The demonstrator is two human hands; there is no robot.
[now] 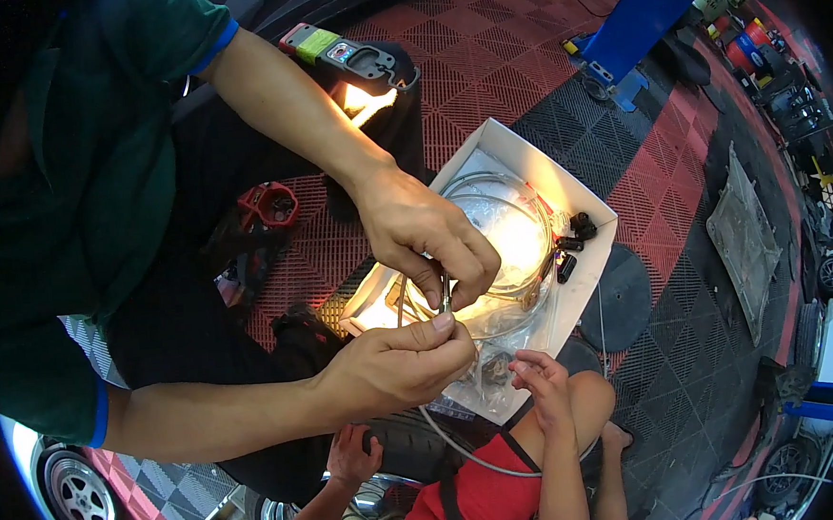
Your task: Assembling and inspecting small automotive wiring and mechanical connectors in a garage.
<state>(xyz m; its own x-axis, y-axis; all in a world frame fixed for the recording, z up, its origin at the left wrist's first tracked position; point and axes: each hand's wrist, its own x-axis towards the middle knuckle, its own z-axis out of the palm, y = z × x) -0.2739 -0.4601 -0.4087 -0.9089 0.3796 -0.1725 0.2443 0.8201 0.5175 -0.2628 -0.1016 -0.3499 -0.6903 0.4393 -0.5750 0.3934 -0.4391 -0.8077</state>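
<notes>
White box (530,162) beneath co-worker's hands (399,364).

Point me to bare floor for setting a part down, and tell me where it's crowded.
Bare: the red tiles between the lamp and the blue post; the dark tiles between the round pad and the grey panel. Crowded: the box, with coiled hose, black parts and bags, a co-worker's hands over it and the wearer's right hand by its lower edge.

there are two wearer's hands (545,392), two co-worker's hands (424,229), one box (537,172), one work light (342,57).
</notes>
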